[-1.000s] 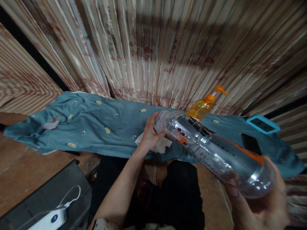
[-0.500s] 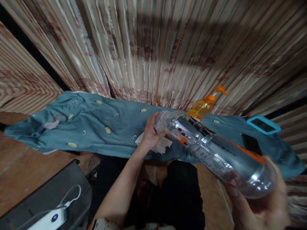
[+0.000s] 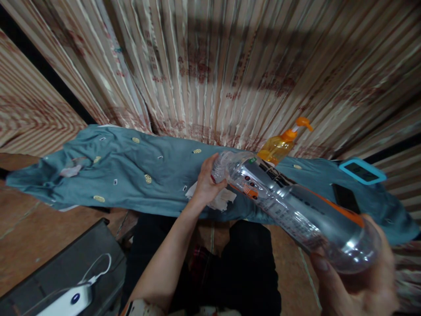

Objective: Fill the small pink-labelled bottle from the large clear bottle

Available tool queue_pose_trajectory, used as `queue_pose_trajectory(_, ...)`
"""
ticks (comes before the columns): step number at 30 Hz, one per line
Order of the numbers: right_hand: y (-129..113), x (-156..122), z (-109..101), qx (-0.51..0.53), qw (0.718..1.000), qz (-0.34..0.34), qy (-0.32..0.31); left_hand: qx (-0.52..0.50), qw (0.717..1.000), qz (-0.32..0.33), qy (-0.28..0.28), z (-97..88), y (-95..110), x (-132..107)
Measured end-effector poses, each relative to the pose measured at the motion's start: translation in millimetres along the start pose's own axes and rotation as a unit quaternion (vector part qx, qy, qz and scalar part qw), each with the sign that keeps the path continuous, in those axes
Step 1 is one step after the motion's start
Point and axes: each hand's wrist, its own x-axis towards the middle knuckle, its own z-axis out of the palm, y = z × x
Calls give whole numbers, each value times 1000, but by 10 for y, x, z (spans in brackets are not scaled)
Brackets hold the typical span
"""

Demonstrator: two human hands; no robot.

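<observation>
A large clear plastic bottle (image 3: 289, 206) with a silver, black and orange label slants across the view, its neck to the left and its base towards me at the lower right. My left hand (image 3: 208, 182) is closed around the neck end; the mouth of the bottle is hidden by the fingers. Around the base, my right hand (image 3: 358, 281) grips with the thumb in front. Beneath my left hand, a crumpled white tissue (image 3: 223, 201) lies on the teal patterned cloth (image 3: 171, 171).
Behind the bottle stands an orange pump bottle (image 3: 278, 147). To the right lie a blue-framed device (image 3: 362, 171) and a black phone (image 3: 345, 197). Another tissue (image 3: 70, 170) is at the left. A white power bank (image 3: 70, 300) with a cable rests on a dark stool (image 3: 66, 267). Pleated curtains (image 3: 210, 79) hang behind.
Almost nothing differs. The base of the bottle and my right hand have shifted very slightly to the right; my left hand stays on the neck.
</observation>
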Motion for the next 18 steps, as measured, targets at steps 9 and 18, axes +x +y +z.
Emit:
queue_pose_trajectory(9, -75, 15, 17, -2, 999, 34, 27, -2, 1000, -3, -4, -4, -2, -3)
queue_pose_trajectory(18, 13, 26, -26, -26, 1000, 0, 9, 1, 1000, -4, -1, 2, -2, -6)
